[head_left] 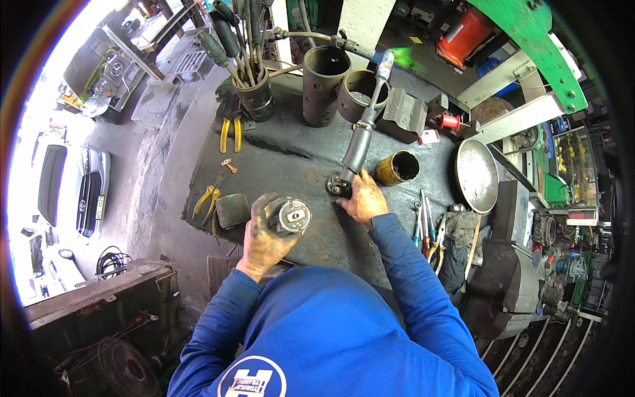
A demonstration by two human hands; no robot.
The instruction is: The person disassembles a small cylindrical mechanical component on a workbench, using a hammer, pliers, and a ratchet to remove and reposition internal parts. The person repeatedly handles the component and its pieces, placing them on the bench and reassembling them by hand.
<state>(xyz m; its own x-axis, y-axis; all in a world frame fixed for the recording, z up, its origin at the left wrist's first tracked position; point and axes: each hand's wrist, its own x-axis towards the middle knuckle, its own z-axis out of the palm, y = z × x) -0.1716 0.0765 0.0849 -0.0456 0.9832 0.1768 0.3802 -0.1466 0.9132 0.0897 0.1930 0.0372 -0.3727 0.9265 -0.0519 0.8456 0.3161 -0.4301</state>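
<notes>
My left hand [263, 233] is wrapped around a round silver metal part [295, 216], whose flat face has a pale rectangular centre and small brass-coloured spots. The palm and fingers are smeared with black grease. My right hand [365, 202] is closed at the lower end of a dark cylindrical tool [358, 149] that looks like an air ratchet. Its black round head [338, 185] lies by my fingertips, and a thinner jointed stem runs up and away from the body. A dark block [232, 210] stands just left of my left hand.
Yellow-handled pliers [209, 202] lie at the left. A yellowish tube [399, 168] stands right of the tool. Further back are a can of screwdrivers [255, 99], a tall dark cylinder [326, 86] and a metal vee block [402, 114]. A silver bowl [476, 175] sits right.
</notes>
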